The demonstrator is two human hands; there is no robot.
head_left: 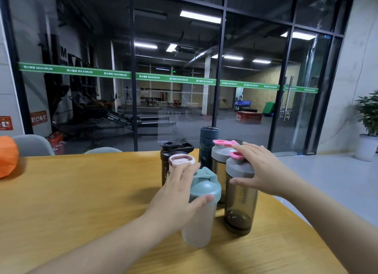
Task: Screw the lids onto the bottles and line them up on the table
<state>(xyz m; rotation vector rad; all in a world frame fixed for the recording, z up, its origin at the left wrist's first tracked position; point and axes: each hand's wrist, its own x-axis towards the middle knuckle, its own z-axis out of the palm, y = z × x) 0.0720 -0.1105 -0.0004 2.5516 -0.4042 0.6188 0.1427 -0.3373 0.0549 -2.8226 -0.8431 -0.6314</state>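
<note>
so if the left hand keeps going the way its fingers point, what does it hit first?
Likely the pale pink ring-topped lid just past the left hand's fingertips; behind it stands the black plastic bottle. Depth is unclear.

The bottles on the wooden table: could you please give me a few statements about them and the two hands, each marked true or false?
1. The left hand holds the frosted bottle with the teal lid. True.
2. The right hand rests on the dark blue flask. False: it is on the nearer grey-lidded smoky bottle.
3. Every bottle in view wears a lid. True.
4. The orange object stands among the bottles. False: it sits apart at the table's far left.
</note>
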